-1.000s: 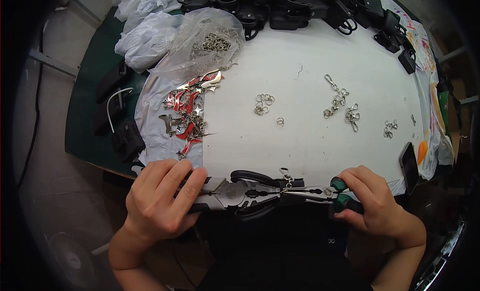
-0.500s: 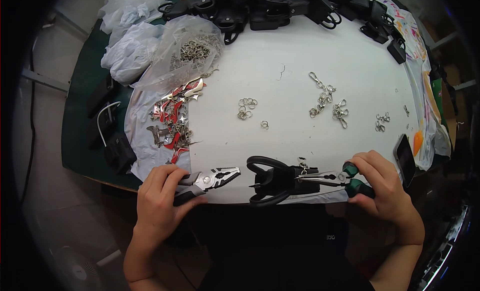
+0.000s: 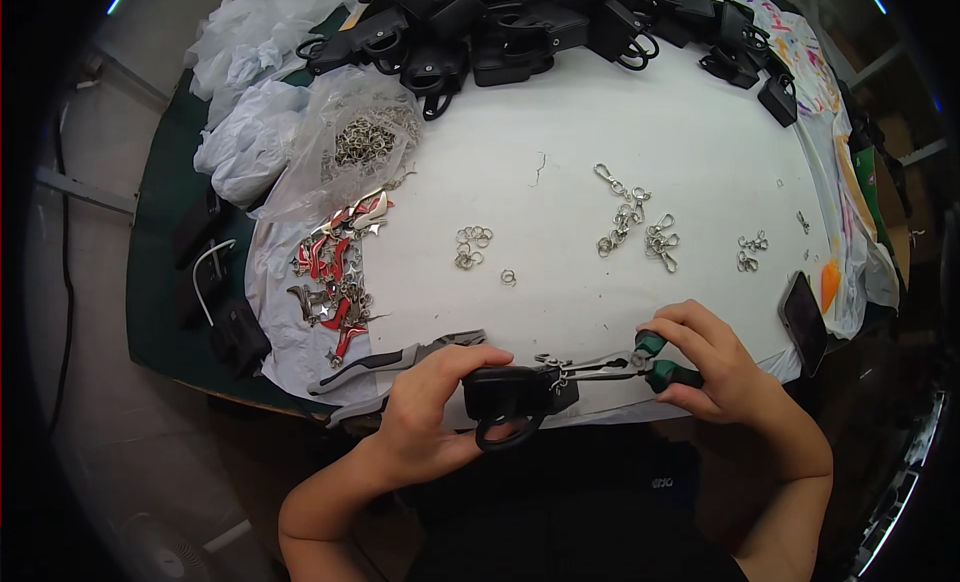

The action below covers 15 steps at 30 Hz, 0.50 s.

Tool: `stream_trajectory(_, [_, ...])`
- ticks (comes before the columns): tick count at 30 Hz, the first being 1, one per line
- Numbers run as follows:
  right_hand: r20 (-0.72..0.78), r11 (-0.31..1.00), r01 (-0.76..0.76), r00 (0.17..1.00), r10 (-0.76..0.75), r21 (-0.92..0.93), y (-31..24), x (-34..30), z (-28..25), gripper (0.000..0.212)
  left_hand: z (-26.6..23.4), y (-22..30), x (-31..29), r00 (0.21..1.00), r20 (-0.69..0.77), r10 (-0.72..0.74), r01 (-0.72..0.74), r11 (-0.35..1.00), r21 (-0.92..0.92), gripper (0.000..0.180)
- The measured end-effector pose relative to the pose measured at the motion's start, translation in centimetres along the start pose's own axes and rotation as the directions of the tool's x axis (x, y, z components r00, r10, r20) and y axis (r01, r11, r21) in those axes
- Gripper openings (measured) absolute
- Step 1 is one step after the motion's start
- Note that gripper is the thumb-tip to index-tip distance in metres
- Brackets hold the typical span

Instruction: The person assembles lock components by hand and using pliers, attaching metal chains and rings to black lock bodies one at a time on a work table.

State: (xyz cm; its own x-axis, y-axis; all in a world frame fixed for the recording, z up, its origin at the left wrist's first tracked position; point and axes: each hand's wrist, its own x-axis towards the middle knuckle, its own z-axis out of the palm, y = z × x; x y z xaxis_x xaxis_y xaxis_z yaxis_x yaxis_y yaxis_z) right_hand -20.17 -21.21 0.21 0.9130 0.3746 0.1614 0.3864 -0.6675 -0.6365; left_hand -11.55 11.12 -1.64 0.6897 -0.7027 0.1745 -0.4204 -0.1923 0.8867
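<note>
Charms, red + silver, on wht plastic at L; grey-handled pliers beside L hand, clamped on small blk case nr edge of table; grn-handled pliers, tips at metal fittings on case, gripped in R hand, hands apart; phone far R.

I'd call this a small workshop, one where accessories get put together by hand. Black cases, many of them alike, are heaped along the far edge of the table. Metal clasps and loose rings lie in little clusters, red and silver charms spill below a clear bag of metal rings, and green-handled pliers and grey-handled pliers are about.
</note>
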Motion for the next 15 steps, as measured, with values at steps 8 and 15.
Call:
stream_trajectory(8, [-0.102, 0.905, -0.137, 0.989, 0.104, -0.403, 1.8, 0.1, 1.9, 0.069, 0.8, 0.6, 3.6, 0.961, 0.198, 0.193, -0.239, 0.94, 0.242, 0.073])
stream_trajectory(15, [-0.207, 0.971, -0.034, 0.978, -0.017, -0.238, 3.1, 7.2, 1.0, 0.033, -1.1, 1.9, 3.7, 0.969, 0.246, -0.025, -0.001, 0.994, 0.106, 0.08])
